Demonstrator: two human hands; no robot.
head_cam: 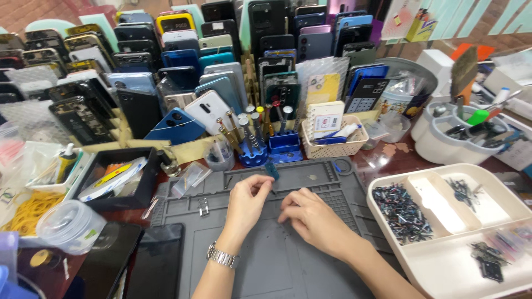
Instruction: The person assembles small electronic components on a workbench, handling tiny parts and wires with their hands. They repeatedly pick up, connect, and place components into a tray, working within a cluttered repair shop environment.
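Both hands rest on the grey work mat. The left hand pinches a small blue part between fingertips. The right hand is curled, fingertips down; whether it grips anything, I cannot tell.

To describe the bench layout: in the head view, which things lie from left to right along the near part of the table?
Yellow rubber bands → black open box → left hand → right hand → cream divided tray.
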